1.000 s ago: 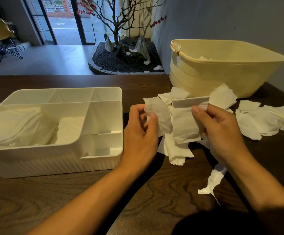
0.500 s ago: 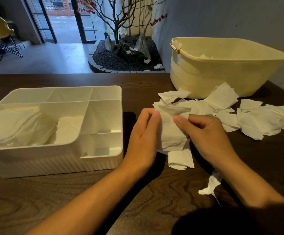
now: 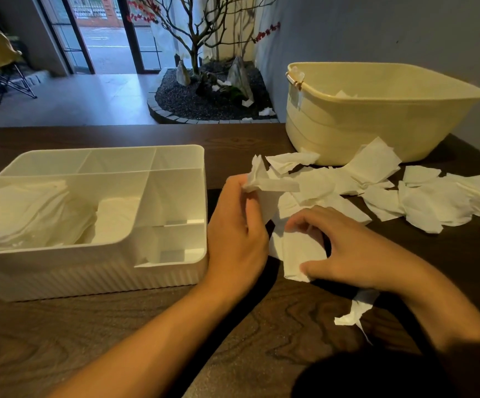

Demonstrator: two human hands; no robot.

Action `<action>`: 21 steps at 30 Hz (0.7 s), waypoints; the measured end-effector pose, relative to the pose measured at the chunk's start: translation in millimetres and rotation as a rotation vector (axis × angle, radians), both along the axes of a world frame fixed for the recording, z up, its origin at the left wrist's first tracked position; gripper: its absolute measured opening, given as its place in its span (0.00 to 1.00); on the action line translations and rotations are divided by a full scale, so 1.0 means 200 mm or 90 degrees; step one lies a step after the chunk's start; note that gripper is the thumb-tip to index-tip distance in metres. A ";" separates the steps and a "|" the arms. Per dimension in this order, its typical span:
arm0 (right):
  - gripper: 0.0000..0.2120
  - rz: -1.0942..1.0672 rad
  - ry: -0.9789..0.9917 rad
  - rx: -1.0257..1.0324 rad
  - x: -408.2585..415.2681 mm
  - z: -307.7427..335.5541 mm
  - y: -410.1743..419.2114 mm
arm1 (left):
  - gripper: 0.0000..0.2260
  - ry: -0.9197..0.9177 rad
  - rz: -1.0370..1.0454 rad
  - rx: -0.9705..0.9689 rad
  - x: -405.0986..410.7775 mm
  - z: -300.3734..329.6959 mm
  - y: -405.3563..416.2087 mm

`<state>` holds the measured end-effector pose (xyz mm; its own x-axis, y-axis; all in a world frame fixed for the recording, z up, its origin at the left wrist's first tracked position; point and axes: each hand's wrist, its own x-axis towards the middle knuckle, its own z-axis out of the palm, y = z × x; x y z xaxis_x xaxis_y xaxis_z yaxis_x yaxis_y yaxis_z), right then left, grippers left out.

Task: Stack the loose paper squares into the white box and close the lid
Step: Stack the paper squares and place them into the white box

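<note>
Left hand [image 3: 237,225] pinches paper squares [image 3: 264,182] just right of white box [image 3: 175,271]. Right hand [image 3: 345,251] grips folded square [image 3: 296,254] on table [image 3: 118,326]. Advice: align edges before stacking; lay flat on pile in box.

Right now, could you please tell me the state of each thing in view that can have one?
White box: open, no lid on, paper stacked in its big compartment.
Paper squares: loose, scattered on the table.
Yellow tub: upright, open.
Left hand: pinching a paper piece.
Right hand: gripping another piece.
</note>
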<state>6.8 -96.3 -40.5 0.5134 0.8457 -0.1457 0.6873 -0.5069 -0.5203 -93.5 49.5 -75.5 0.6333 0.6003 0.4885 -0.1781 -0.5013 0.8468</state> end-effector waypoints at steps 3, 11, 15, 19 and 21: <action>0.21 -0.055 0.026 0.075 0.00 0.00 0.01 | 0.08 0.042 -0.015 -0.010 -0.01 -0.01 0.00; 0.13 -0.158 0.128 0.293 0.01 0.01 0.02 | 0.07 0.095 -0.032 -0.023 0.01 -0.01 0.01; 0.16 -0.212 0.321 0.322 0.01 0.03 0.02 | 0.06 0.089 -0.040 -0.061 0.00 0.00 0.01; 0.14 -0.165 0.269 0.295 0.00 0.02 0.02 | 0.08 0.098 -0.055 -0.099 0.01 0.00 0.01; 0.10 -0.181 0.224 0.329 0.00 0.02 0.02 | 0.07 0.097 -0.074 -0.137 0.01 0.00 0.02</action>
